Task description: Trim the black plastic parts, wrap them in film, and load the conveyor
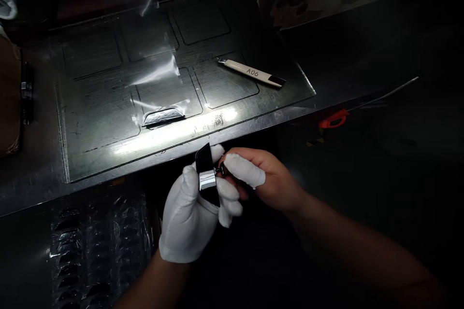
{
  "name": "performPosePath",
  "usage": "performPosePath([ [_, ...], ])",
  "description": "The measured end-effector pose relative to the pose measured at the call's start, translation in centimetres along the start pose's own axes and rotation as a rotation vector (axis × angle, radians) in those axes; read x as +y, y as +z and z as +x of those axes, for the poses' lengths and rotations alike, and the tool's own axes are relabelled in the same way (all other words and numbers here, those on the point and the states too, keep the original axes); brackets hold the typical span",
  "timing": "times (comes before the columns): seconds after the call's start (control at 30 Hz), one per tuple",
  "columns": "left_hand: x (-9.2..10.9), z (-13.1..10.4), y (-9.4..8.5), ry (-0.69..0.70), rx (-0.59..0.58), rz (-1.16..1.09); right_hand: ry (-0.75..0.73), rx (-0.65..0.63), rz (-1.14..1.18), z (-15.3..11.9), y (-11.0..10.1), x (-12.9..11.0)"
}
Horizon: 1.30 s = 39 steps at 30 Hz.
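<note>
My left hand point(195, 212), in a white glove, grips a glossy black trapezoid-shaped part point(205, 157) upright in front of the table edge. A bright band of reflected light crosses its face. My right hand point(259, 174) has white coverings on the thumb and at least one fingertip, and its palm is bare. Thumb and fingers pinch a small black piece point(222, 170) at the part's right edge. Whether that piece is joined to the part, I cannot tell. On the table beyond lies a similar dark part point(164, 117) with clear film around it.
A utility knife point(250, 72) marked A06 lies on the clear mat point(105, 101). Loose clear film point(159, 70) sits nearby. A black marker point(26, 91) is at the left beside a cardboard box point(9, 96). Below left, a clear tray point(147, 231) holds several dark parts; a red handle point(333, 119) shows at right.
</note>
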State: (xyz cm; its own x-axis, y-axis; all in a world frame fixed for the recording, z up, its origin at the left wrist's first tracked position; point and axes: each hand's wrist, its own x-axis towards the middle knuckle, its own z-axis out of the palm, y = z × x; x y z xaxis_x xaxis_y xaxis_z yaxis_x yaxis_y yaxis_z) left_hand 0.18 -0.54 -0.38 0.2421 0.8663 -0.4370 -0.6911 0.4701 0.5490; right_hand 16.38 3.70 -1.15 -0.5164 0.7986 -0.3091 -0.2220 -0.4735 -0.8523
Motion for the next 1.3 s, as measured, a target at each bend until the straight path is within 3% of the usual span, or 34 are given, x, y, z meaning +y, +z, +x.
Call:
performPosePath([
  [0.27, -0.1, 0.0, 0.0, -0.014, 0.006, 0.004, -0.003, 0.020, 0.020, 0.1, -0.2, 0.5],
  [0.37, 0.1, 0.1, -0.3, -0.001, -0.070, 0.051, -0.061, 0.011, 0.018, -0.3, -0.6, 0.6],
  [0.47, 0.5, 0.3, -1.1, -0.056, -0.191, 0.074, -0.356, 0.051, -0.159, -0.6, -1.1, 0.4],
  [0.6, 0.4, 0.3, -1.9, -0.095, -0.192, 0.008, -0.866, 0.066, -0.604, -0.4, -1.8, -0.3],
  [0.7, 0.1, 0.1, -2.2, -0.036, -0.242, -0.034, -0.952, -0.012, -0.748, 0.0, -2.5, -0.7],
  [0.8, 0.0, -0.1, -2.1, 0.007, -0.297, -0.012, -0.939, -0.098, -0.842, 0.3, -3.1, -1.0],
  [0.93, 0.0, -0.2, -2.0, 0.006, -0.288, 0.037, -0.906, -0.164, -0.829, 0.1, -3.3, -1.3],
  [1.0, -0.2, -0.2, -2.0, 0.024, -0.273, 0.018, -0.759, -0.158, -0.682, -0.2, -3.0, -1.3],
  [1.17, -0.4, -0.1, -2.0, 0.025, -0.250, 0.029, -0.140, -0.121, -0.320, 0.0, -2.1, -1.4],
  [1.23, -0.2, -0.3, -2.2, -0.013, -0.190, 0.119, -0.067, -0.184, -0.289, 0.4, -2.0, -1.6],
  [1.3, -0.1, -0.7, -2.4, -0.005, -0.108, 0.242, -0.132, -0.214, -0.367, 0.8, -2.2, -1.9],
])
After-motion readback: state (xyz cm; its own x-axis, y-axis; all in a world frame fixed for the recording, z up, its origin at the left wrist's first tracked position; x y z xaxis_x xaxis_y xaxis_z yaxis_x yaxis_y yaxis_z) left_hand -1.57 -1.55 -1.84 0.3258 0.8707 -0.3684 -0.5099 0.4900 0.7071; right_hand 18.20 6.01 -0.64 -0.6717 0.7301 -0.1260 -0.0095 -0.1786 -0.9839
